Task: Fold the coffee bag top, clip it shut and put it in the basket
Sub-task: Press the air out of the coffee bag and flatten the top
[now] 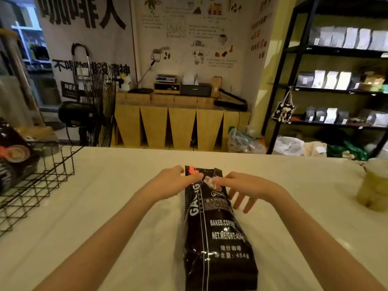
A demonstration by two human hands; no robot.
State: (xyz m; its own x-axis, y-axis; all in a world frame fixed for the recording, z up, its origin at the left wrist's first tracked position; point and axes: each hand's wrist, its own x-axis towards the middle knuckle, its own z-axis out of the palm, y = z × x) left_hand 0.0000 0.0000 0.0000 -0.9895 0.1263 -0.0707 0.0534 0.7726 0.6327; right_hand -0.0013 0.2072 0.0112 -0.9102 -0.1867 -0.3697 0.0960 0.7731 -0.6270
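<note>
A black coffee bag (pixel 218 234) with white print lies flat on the white table (pixel 117 185), its top end pointing away from me. My left hand (pixel 172 180) grips the top's left side, fingers laid over the fold. My right hand (pixel 247 185) pinches the top from the right with thumb and forefinger, its other fingers spread beside the bag. A small orange-red patch (pixel 191 170) shows at the top's far left corner; I cannot tell whether it is a clip or print. The black wire basket (pixel 52 164) stands at the table's left edge.
Another dark bag (pixel 12 158) leans in the basket's far left. A glass jar of yellowish-green stuff (pixel 373 190) stands at the table's right. Beyond the far table edge are a floor fan, a wooden counter and black shelves of bags.
</note>
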